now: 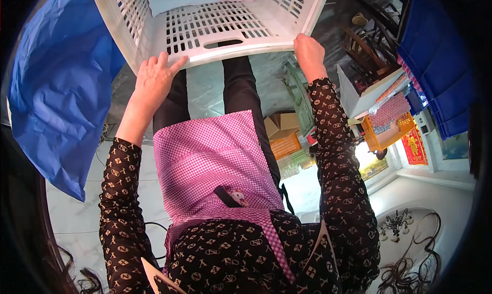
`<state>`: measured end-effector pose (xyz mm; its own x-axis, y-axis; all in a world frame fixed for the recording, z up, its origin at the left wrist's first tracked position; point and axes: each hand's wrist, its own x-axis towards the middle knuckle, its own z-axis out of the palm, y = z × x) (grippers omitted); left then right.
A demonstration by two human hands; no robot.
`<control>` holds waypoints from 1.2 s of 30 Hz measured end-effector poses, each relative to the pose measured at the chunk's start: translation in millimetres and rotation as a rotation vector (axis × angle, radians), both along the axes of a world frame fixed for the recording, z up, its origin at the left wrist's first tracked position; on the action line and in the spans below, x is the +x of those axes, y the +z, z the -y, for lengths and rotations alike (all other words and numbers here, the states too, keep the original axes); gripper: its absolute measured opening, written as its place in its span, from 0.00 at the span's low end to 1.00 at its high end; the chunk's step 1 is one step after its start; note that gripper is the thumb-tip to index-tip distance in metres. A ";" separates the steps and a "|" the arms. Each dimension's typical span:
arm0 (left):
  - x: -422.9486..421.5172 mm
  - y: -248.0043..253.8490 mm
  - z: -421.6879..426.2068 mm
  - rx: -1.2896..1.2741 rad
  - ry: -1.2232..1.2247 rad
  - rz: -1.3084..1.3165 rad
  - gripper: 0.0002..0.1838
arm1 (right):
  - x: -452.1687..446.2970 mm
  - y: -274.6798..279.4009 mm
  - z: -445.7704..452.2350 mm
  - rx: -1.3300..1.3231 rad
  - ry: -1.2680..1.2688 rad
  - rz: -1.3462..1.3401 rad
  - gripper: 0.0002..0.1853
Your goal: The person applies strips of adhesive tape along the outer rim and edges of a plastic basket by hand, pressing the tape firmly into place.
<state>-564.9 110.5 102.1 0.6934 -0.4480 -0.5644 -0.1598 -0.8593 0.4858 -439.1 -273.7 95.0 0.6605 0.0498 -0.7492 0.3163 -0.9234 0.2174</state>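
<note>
Your left hand [152, 81] and right hand [310, 55] pinch the white crate's rim [241, 52]; one slipping grip may tilt it.

Interior moderately bright. Strongest light: window [373, 166], below and right of right hand [309, 53], partly washed out. Glare streak along plastic crate's rim [192, 59], near left hand [154, 83]. Deep shadow upper right, beyond right hand. Strong fisheye curvature; blackened corners; sleeve print [335, 155] crisp.
</note>
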 end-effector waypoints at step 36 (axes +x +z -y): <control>13.2 3.7 -3.1 -0.033 0.026 -0.087 0.28 | -2.4 -1.3 30.9 0.298 -0.610 0.190 0.12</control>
